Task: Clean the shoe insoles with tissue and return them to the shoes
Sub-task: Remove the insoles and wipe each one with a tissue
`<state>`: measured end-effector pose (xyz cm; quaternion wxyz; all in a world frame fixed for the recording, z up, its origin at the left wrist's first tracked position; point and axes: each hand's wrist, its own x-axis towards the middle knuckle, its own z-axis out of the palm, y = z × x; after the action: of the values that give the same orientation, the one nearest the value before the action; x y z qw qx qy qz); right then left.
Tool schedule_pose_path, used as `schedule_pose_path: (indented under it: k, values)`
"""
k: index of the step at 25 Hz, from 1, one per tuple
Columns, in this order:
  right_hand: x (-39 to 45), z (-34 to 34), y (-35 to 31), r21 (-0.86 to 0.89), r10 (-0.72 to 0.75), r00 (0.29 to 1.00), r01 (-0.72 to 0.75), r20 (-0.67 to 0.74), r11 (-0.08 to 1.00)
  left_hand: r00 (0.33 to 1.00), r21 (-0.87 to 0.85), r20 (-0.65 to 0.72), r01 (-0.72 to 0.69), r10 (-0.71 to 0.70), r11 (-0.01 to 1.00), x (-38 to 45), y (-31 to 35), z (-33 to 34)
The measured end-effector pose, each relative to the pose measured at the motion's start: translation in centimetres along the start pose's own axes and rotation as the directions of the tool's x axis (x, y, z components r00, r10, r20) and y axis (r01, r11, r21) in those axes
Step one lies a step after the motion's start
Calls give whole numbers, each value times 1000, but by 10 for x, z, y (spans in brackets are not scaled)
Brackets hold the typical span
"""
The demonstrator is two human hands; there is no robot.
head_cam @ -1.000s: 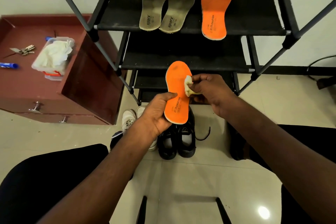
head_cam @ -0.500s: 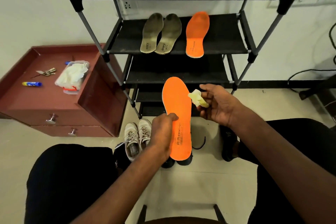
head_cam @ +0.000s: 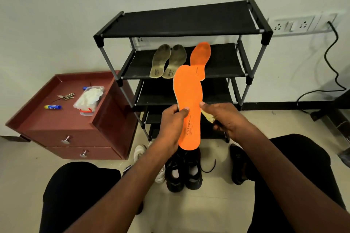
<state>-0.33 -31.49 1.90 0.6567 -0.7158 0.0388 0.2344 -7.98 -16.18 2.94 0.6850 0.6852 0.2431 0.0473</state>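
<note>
We see the left hand point(head_cam: 171, 125) gripping a flat orange foam insole point(head_cam: 189, 108) upright; right hand point(head_cam: 227, 121) pinches crumpled yellowish tissue point(head_cam: 207, 117) beside it.

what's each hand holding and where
Left hand grips the orange insole at its left edge, mid-length; right hand holds crumpled tissue against its right edge.

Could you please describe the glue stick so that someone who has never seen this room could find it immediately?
Left of the black shoe rack stands a reddish-brown drawer cabinet with a raised rim. The glue stick lies flat on its top near the front left, apart from the bunch of keys and the clear tissue box. It alone is a blue-and-yellow tube.
</note>
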Motion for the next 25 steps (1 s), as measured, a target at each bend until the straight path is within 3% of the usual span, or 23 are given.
schedule_pose_path:
  k: [3,8,11,15,19,21,25]
  values:
    - [1,-16,-8,-30,-10,998,12,64,999,999,-26,41,-3,4,1000,18,17,20]
    - [8,-37,-15,39,1,999,-3,42,999,1000,-47,11,-14,15,999,54,29,54]
    - [30,-42,-19,119,-62,993,75,-104,990,999,-59,-31,-34,33,998,82,39,76]
    - [88,-43,-42,154,-195,920,259,-341,954,987,103,-25,-153,156,983,124,50,96]
    - [146,-47,-61,-159,-365,781,331,-507,930,959,394,-32,-248,283,885,167,69,112]
    - [162,-48,-63,-322,-439,702,303,-561,897,933,570,23,-306,358,763,183,80,117]
    - [188,-47,-62,-484,-494,596,193,-633,854,920,734,110,-330,375,594,207,85,127]
